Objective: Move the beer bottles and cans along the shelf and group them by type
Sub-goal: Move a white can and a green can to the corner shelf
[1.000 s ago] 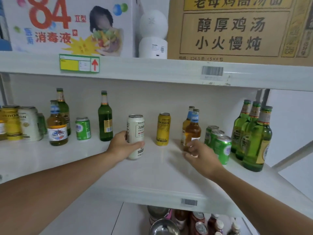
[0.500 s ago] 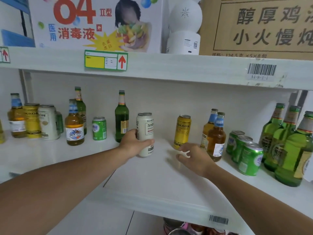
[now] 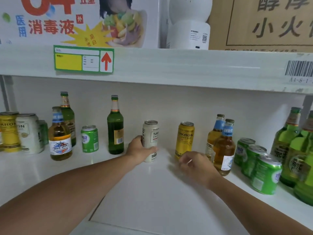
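My left hand (image 3: pixel 139 150) grips a tall white can (image 3: pixel 150 133) standing mid-shelf. Just right of it stands a tall yellow can (image 3: pixel 185 139). My right hand (image 3: pixel 196 167) hovers in front of that yellow can with fingers loosely curled, holding nothing. Two amber bottles with blue labels (image 3: pixel 223 146) stand right of the yellow can, then three short green cans (image 3: pixel 264 173) and light green bottles (image 3: pixel 291 146) at far right. To the left are a dark green bottle (image 3: pixel 115 128), a short green can (image 3: pixel 89 139), an amber bottle (image 3: pixel 59 138), another dark green bottle (image 3: pixel 67 114), and white (image 3: pixel 28 133) and yellow cans (image 3: pixel 8 131).
The white shelf (image 3: pixel 152 192) has bare surface in front of the cans. The shelf above (image 3: pixel 169 65) hangs low, carrying a price tag (image 3: pixel 83 60), a printed box (image 3: pixel 76 19), a white device (image 3: pixel 189 22) and a cardboard carton (image 3: pixel 271 22).
The view has shifted left and closer. My right hand drew away from the amber bottles to in front of the yellow can. My left hand keeps its hold on the white can.
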Tool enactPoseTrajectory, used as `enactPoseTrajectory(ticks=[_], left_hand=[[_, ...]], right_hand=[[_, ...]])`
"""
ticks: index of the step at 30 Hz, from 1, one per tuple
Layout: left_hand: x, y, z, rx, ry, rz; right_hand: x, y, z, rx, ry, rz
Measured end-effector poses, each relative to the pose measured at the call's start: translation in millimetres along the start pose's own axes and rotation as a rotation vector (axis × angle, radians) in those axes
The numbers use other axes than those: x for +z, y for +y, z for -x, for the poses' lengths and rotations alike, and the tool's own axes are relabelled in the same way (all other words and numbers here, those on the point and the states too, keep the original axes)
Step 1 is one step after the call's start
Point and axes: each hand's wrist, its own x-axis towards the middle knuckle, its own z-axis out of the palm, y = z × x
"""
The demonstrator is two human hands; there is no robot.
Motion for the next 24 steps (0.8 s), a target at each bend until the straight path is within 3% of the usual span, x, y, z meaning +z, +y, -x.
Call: enactPoseTrajectory(ticks=[7, 17, 24], left_hand=[[11, 0, -31, 0.036, -0.067, -0.035], [5, -15, -37, 0.047, -0.154, -0.137], [-34, -22, -2, 0.183, -0.155, -0.399]], right_hand=[[2, 0, -11, -0.016, 0.083, 0.033], [4, -2, -7, 0.038, 0.014, 0.043], [0, -14, -4, -0.004, -0.016, -0.018]])
